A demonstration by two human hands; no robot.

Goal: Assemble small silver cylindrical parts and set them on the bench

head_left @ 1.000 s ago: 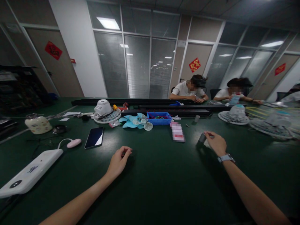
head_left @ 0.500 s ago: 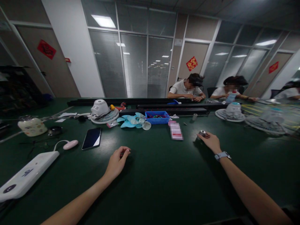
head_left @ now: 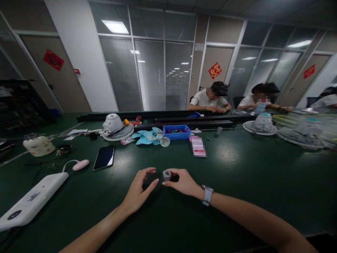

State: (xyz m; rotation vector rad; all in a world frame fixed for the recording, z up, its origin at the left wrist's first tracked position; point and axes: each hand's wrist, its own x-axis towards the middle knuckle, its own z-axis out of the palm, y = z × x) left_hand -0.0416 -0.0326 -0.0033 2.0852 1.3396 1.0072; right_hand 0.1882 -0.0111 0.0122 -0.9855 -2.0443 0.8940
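Note:
Between the thumb and fingers of my right hand (head_left: 184, 181) is a small grey metal cylinder (head_left: 166, 175), held upright in front of me with its round top showing. My right wrist wears a watch with a pale band. To the left of the cylinder, my left hand (head_left: 140, 186) is open, thumb and fingers apart and pointing at it with a small gap between. Farther off lie light-blue fan blades (head_left: 147, 136), a blue bin (head_left: 177, 132) of small parts, and a pink-and-white packet (head_left: 198, 146).
A phone (head_left: 104, 157), a white power bank-like device (head_left: 34, 200) with a cable, and a patterned jar (head_left: 39, 144) stand on the left. White fan housings (head_left: 116, 126) and black rails (head_left: 210, 123) line the back. Two people sit across the green table (head_left: 237, 182).
My right hand has brought the metal cylinder from the right to the middle. My left hand has moved slightly right, and its fingers have spread.

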